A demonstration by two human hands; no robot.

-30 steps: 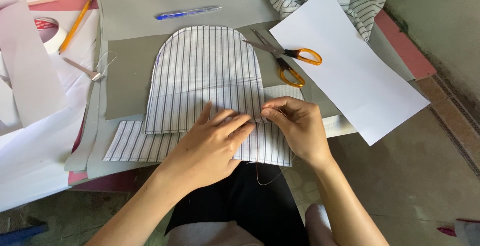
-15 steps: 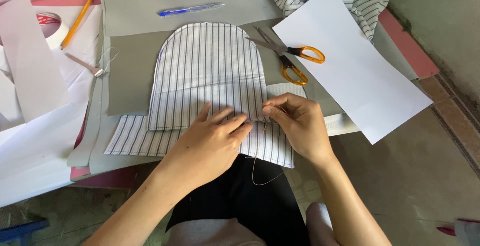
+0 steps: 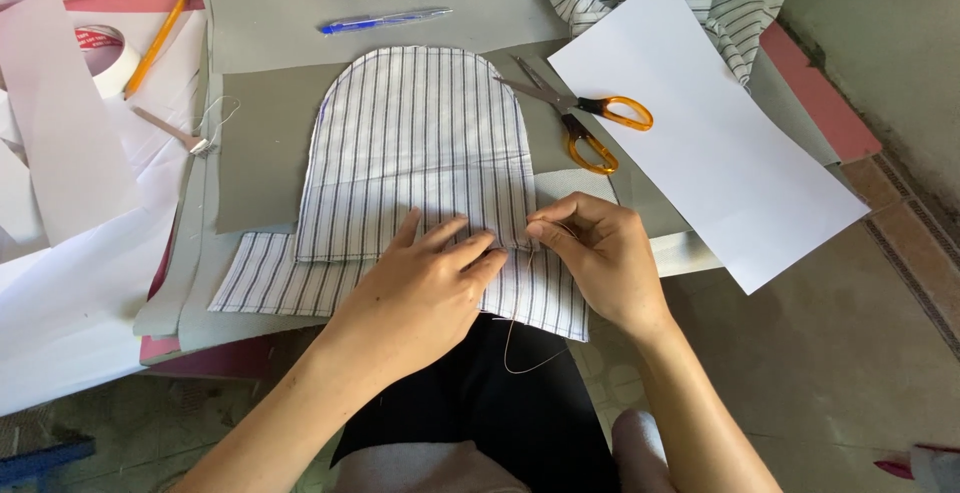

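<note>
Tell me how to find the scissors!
Start at the big white paper sheet on the table's right side. Just left of it, on grey felt beside the striped arched fabric, lie the scissors: open blades, the only thing with orange handles.

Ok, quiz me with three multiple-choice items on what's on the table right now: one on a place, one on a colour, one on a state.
1. Where do the scissors lie?
A. Right of the arched striped fabric piece, beside the white paper sheet
B. On the roll of tape
C. Under the left hand

2. What colour are the scissor handles?
A. Blue
B. Orange
C. Black

3. What is the right hand doing?
A. Lying flat and open on the paper
B. Holding the pen
C. Pinching at the fabric's right edge, with a thread hanging below

Answers: 1 A, the blades point toward the fabric's curved top and the handles sit by the paper. 2 B, both loops are orange. 3 C, its fingertips meet at the fabric edge while the left hand presses flat on the cloth.
</note>
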